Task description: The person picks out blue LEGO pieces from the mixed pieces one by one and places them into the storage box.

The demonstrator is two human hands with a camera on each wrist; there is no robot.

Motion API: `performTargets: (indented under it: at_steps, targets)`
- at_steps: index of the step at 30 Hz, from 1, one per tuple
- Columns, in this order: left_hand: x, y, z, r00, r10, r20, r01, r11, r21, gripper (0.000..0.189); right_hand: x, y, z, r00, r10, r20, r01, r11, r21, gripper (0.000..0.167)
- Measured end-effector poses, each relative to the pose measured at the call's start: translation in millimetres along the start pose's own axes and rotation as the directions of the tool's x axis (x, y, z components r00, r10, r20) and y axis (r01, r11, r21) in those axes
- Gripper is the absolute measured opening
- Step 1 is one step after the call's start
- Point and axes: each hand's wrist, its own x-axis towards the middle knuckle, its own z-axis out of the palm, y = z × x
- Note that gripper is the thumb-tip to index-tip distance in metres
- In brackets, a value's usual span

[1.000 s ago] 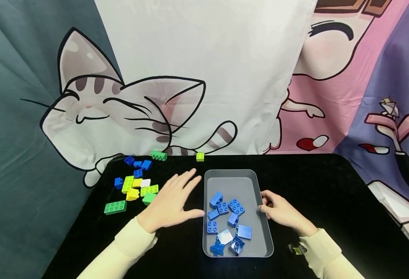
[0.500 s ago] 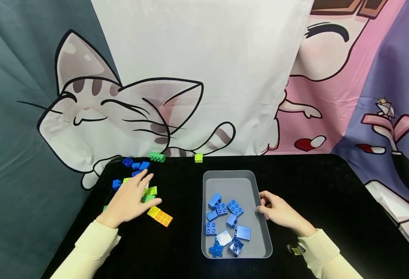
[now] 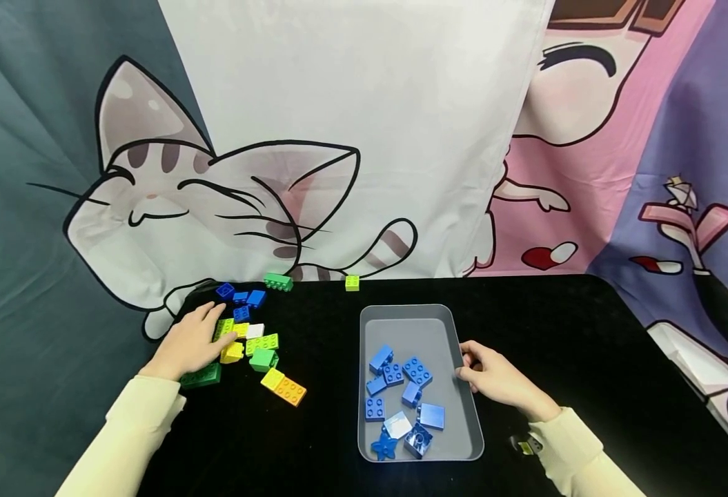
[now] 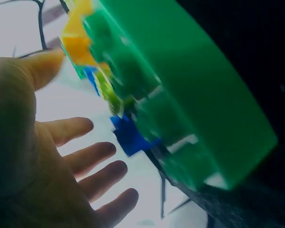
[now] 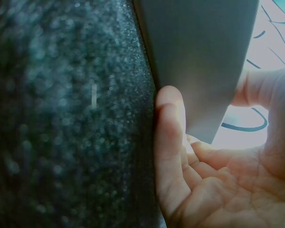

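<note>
My left hand (image 3: 186, 343) hovers over the left edge of the block pile, fingers spread and extended, holding nothing. Under its wrist lies a long green block (image 3: 202, 375), which looms large in the left wrist view, with a blue block (image 4: 130, 137) beyond the fingertips. Yellow (image 3: 232, 353) and lime blocks (image 3: 261, 344) sit right by the thumb. My right hand (image 3: 503, 379) grips the right rim of a grey tray (image 3: 407, 322), thumb on the rim and fingers curled against the outer wall (image 5: 199, 52). Inside the tray are several blue blocks (image 3: 417, 371) and a blue star (image 3: 384, 446).
A joined yellow and orange block (image 3: 285, 387) lies between pile and tray. Several blue blocks (image 3: 241, 314) are at the back left. A green block (image 3: 278, 281) and a small lime block (image 3: 352, 283) stand at the table's far edge, before a printed curtain (image 3: 450, 138).
My left hand has moved left from beside the tray to the pile's left side, uncovering the yellow and orange block and covering a blue one. The right hand keeps its grip on the tray.
</note>
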Motion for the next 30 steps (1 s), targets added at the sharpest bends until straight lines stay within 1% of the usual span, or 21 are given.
performTargets:
  at_steps: [4, 7, 9, 14, 19, 21, 25, 27, 29, 30]
  targets:
    - [-0.6, -11.6, 0.8, 0.999, -0.017, 0.045, 0.017, 1.000, -0.012, 0.056, 0.3, 0.3, 0.1, 1.000, -0.003, 0.003, 0.003, 1.000, 0.004, 0.027]
    - [-0.8, -15.9, 1.9, 0.998, -0.022, 0.060, 0.023, 1.000, -0.017, 0.050, 0.4, 0.0, 0.1, 1.000, -0.002, 0.002, 0.002, 1.000, 0.005, 0.028]
    - [-0.6, -17.3, 2.2, 0.998, -0.021, 0.053, 0.022, 1.000, -0.019, 0.048, 0.4, 0.1, 0.1, 1.000, 0.001, 0.002, -0.001, 1.000, 0.007, 0.029]
    - [-0.5, -20.8, 2.5, 1.000, -0.003, 0.007, 0.004, 1.000, -0.025, 0.044, 0.3, 0.1, 0.2, 1.000, 0.007, 0.001, -0.007, 1.000, 0.003, 0.030]
    - [-2.3, -22.8, 2.2, 1.000, -0.015, -0.012, 0.015, 0.998, -0.053, 0.041, 0.6, -0.1, -0.4, 1.000, 0.002, 0.000, -0.002, 1.000, -0.003, 0.030]
    - [-3.3, -21.0, 1.1, 0.999, -0.019, -0.031, 0.017, 0.998, -0.062, 0.039, 0.8, 0.1, -0.6, 1.000, 0.001, 0.000, -0.001, 1.000, -0.005, 0.029]
    - [-7.1, -10.7, -2.4, 0.994, 0.002, -0.113, -0.009, 0.998, -0.057, 0.034, 1.2, 0.4, -0.8, 1.000, 0.001, 0.000, -0.001, 1.000, -0.006, 0.029]
    - [-9.7, -1.4, -4.5, 0.986, 0.027, -0.164, -0.035, 0.998, -0.050, 0.032, 1.2, 0.3, -0.8, 1.000, 0.003, 0.001, -0.003, 1.000, -0.007, 0.029]
    - [-12.1, 10.1, -5.9, 0.976, 0.057, -0.211, -0.068, 0.997, -0.041, 0.031, 1.0, 0.1, -0.9, 1.000, 0.005, 0.002, -0.005, 1.000, -0.007, 0.030]
    - [-12.8, 16.4, -5.9, 0.968, 0.078, -0.237, -0.088, 0.996, -0.033, 0.031, 1.0, -0.1, -1.1, 1.000, 0.006, 0.001, -0.006, 1.000, -0.008, 0.030]
